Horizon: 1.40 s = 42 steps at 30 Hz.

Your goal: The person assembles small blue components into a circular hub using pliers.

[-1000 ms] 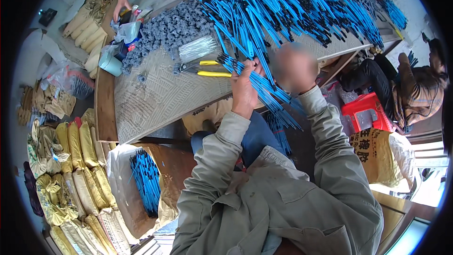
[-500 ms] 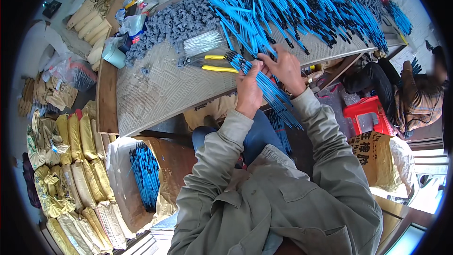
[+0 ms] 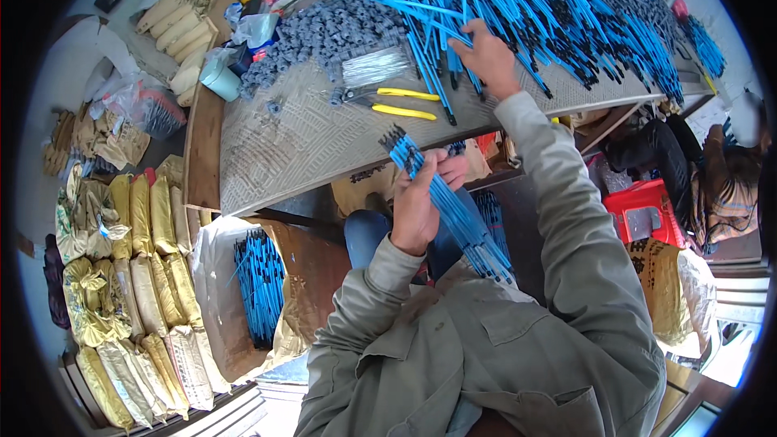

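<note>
My left hand [image 3: 421,202] grips a bundle of thin blue rods with black tips [image 3: 453,210], held slanted in front of my chest below the table edge. My right hand [image 3: 484,57] reaches out over the grey patterned table [image 3: 283,146] and touches the near edge of a big heap of loose blue rods [image 3: 550,8], fingers curled on a few of them. Yellow-handled pliers [image 3: 388,101] lie on the table just left of that hand.
A pile of small grey parts [image 3: 324,32] and a clear packet of wires [image 3: 374,65] lie behind the pliers. A white sack of blue rods [image 3: 259,283] stands at my lower left beside rows of filled yellow bags [image 3: 146,235]. A red crate [image 3: 643,214] sits at right.
My right hand left the bundle and stretched forward onto the heap on the table. My left hand lowered the bundle toward my chest.
</note>
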Motion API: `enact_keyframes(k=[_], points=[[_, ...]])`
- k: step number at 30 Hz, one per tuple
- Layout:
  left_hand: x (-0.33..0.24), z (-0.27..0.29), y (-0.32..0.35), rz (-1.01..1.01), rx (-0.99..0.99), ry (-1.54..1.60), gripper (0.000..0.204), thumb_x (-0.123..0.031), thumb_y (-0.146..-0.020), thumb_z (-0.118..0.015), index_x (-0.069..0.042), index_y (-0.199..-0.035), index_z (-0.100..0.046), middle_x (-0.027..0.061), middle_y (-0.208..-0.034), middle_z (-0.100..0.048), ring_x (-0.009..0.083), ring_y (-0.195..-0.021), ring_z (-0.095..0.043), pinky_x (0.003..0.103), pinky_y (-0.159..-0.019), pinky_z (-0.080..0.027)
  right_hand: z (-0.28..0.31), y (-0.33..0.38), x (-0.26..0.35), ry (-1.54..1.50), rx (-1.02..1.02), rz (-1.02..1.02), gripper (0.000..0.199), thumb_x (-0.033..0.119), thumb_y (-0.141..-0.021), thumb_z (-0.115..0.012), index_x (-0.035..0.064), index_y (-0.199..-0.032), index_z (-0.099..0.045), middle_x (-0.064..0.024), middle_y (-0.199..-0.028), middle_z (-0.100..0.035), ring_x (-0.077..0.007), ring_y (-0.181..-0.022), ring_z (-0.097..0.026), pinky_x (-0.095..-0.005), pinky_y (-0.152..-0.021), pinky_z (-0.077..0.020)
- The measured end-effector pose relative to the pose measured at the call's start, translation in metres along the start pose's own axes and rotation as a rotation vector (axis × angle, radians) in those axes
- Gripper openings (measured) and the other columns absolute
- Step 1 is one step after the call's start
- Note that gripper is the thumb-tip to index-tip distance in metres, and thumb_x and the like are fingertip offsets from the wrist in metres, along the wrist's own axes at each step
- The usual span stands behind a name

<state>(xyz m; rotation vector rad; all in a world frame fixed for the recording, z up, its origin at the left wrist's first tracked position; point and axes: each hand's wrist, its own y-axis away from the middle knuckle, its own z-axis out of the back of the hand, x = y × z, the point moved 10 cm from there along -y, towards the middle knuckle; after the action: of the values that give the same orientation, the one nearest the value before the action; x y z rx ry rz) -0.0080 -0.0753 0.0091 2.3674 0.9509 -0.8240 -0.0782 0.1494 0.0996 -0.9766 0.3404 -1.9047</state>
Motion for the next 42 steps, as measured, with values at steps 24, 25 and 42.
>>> enact_keyframes(k=[24,25,42], points=[[-0.147,0.1,0.046,-0.601,-0.408,-0.051,0.024,-0.027,-0.09,-0.055,-0.004,-0.097,-0.054,0.0082,-0.087,-0.062,0.0173,-0.076,-0.06,0.031,-0.066,-0.049,0.08,0.244,0.102,-0.268,0.111,0.579,0.045,-0.003,-0.065,-0.06,0.0111,-0.107,-0.065,-0.0042,-0.064,-0.045,-0.02,-0.055,-0.05,-0.0296,-0.047,-0.0386],[-0.147,0.099,0.05,-0.604,-0.417,-0.01,0.022,-0.026,-0.09,-0.056,-0.005,-0.095,-0.054,0.0066,-0.084,-0.061,0.0159,-0.072,-0.059,0.03,-0.063,-0.049,0.084,0.247,0.104,-0.268,0.079,0.613,0.045,-0.003,-0.064,-0.06,0.0119,-0.107,-0.065,-0.004,-0.064,-0.045,-0.0201,-0.054,-0.049,-0.0295,-0.047,-0.038],[-0.177,0.084,0.076,-0.892,-0.329,-0.532,0.013,-0.014,-0.087,-0.058,-0.006,-0.096,-0.053,0.0057,-0.073,-0.059,0.0139,-0.055,-0.053,0.03,-0.053,-0.043,0.07,0.18,0.084,-0.539,0.219,0.384,0.016,0.011,-0.078,-0.063,0.0086,-0.094,-0.065,-0.0088,-0.073,-0.054,-0.026,-0.064,-0.055,-0.0358,-0.055,-0.0449]])
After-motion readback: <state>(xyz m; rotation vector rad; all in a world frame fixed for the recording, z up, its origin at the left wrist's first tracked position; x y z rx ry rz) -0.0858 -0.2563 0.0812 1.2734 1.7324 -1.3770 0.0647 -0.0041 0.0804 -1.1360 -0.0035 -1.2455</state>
